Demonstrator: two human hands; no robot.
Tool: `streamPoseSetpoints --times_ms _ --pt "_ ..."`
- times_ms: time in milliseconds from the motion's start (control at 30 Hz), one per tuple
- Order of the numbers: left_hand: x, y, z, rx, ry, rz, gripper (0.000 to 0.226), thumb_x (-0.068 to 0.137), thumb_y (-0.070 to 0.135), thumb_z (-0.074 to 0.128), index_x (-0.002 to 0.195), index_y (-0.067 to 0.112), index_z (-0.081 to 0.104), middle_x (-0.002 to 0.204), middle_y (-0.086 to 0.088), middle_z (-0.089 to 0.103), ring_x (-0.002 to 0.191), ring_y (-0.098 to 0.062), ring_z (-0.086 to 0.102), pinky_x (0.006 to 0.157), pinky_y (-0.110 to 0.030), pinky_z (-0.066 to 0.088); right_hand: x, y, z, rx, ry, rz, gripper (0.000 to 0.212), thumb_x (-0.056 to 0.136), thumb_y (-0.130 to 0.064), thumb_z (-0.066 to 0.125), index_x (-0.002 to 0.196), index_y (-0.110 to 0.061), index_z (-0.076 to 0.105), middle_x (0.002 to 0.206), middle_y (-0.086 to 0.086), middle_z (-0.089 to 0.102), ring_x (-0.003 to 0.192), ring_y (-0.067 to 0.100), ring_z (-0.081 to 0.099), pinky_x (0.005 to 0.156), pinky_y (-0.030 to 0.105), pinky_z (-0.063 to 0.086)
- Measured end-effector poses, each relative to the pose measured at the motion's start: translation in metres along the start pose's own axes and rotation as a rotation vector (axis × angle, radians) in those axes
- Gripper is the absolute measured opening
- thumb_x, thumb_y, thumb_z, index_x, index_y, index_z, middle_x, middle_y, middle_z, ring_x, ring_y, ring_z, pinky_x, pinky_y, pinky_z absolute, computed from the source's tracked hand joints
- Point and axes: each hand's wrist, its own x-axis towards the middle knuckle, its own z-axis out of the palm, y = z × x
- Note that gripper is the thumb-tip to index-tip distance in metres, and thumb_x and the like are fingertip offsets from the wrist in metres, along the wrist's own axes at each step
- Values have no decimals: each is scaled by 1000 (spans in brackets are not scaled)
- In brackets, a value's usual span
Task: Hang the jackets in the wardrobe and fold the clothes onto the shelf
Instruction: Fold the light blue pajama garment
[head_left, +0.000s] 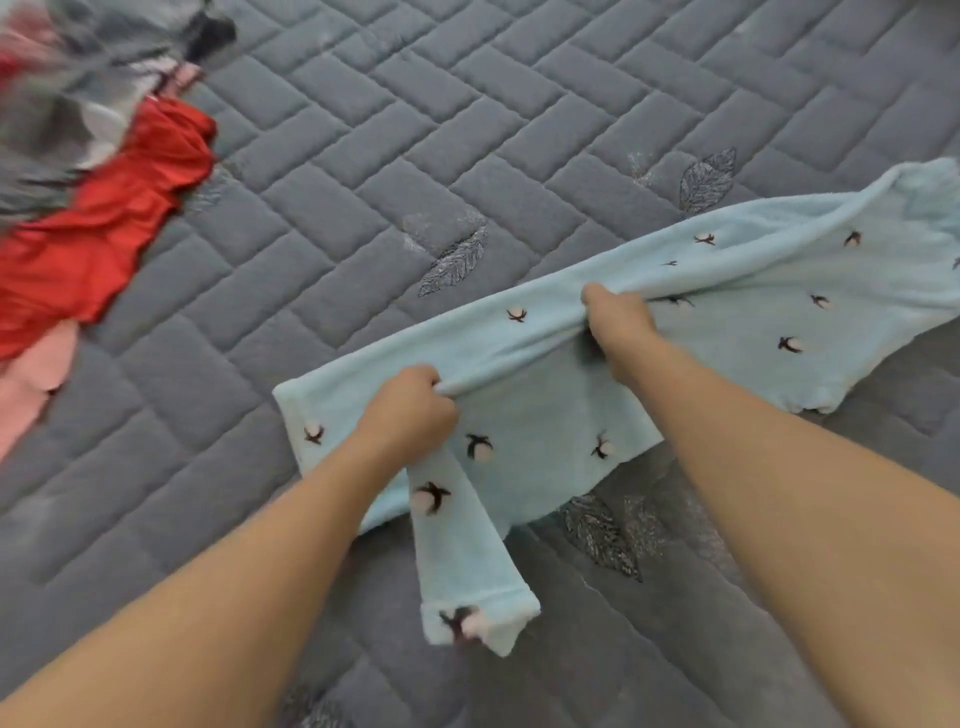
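Note:
A light blue fleece garment (545, 415) with small dark-and-pink flower prints lies stretched across the grey quilted bed. My left hand (410, 410) grips a fold of it near its left end, fingers curled into the fabric. Further right, my right hand (618, 322) pinches the same raised fold. A cuffed end (472, 618) of the garment hangs down toward me below my left hand. Its right part (831, 270) runs off to the frame's right edge.
The grey quilted bedspread (415, 130) with embroidered leaves fills the view. At the far left lies a pile of other clothes: a red garment (114, 218), a pink one (26, 395) and blurred grey, white and black pieces (78, 78).

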Motion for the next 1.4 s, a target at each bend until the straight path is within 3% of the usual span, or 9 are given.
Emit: streamPoseSetpoints --times_ms 167,367,467,600,700,800,1033,1200,1400 --pt "56 -65 -58 336 -32 -298 34 74 35 49 100 14 55 105 -10 58 99 -33 57 94 -42 47 16 -20 41 -484 -109 -178 30 96 -29 34 112 -19 57 126 12 53 113 32 49 93 41 39" --pt "49 -113 -18 244 -270 -331 22 84 39 50 78 17 53 83 -1 56 82 -23 54 80 -32 44 0 44 64 -871 -4 -212 60 98 -46 31 154 -29 18 164 2 2 150 24 0 117 57 -1" --pt "52 -117 -28 211 -114 -299 11 86 24 50 84 13 51 93 -6 59 82 -25 55 69 -32 40 -9 69 84 -940 -15 -272 67 99 -56 22 157 -31 -1 164 -3 -16 149 22 -17 116 56 -14" --pt "65 -143 -50 487 203 -241 41 81 21 53 119 13 44 128 -13 46 120 -35 43 96 -45 35 -12 84 111 -1045 -93 -295 76 96 -65 11 152 -27 -23 157 0 -36 143 25 -34 114 53 -22" --pt "75 -156 -52 14 -44 -290 68 70 41 45 136 29 42 142 -6 31 135 -30 24 111 -44 23 0 85 121 -1110 -99 -251 79 94 -69 7 150 -26 -28 153 2 -42 140 28 -40 113 55 -23" --pt "81 -168 -41 -273 -89 -277 57 67 62 37 121 51 48 138 9 27 137 -22 14 115 -41 15 4 88 125 -1137 -61 -264 78 93 -69 4 150 -26 -27 155 3 -39 141 28 -38 113 56 -22" --pt "82 -180 -36 111 -55 -123 25 91 50 56 107 32 53 119 9 27 127 -22 24 96 -40 25 -24 105 126 -952 205 -596 74 95 -58 19 154 -14 18 160 15 13 148 33 9 119 58 2" --pt "61 -182 -46 -415 -135 -147 18 87 37 66 94 20 66 96 -4 72 95 -26 68 83 -42 56 -129 149 154 -885 -205 -1174 78 77 -58 58 140 -12 45 134 12 43 124 32 41 114 48 26" --pt "19 -197 -63 -632 -234 -254 21 90 27 70 104 11 68 88 -6 74 69 -18 69 57 -26 54 -150 137 193 -1047 -50 -937 48 58 -32 72 100 -12 61 93 8 56 82 30 55 74 38 43"
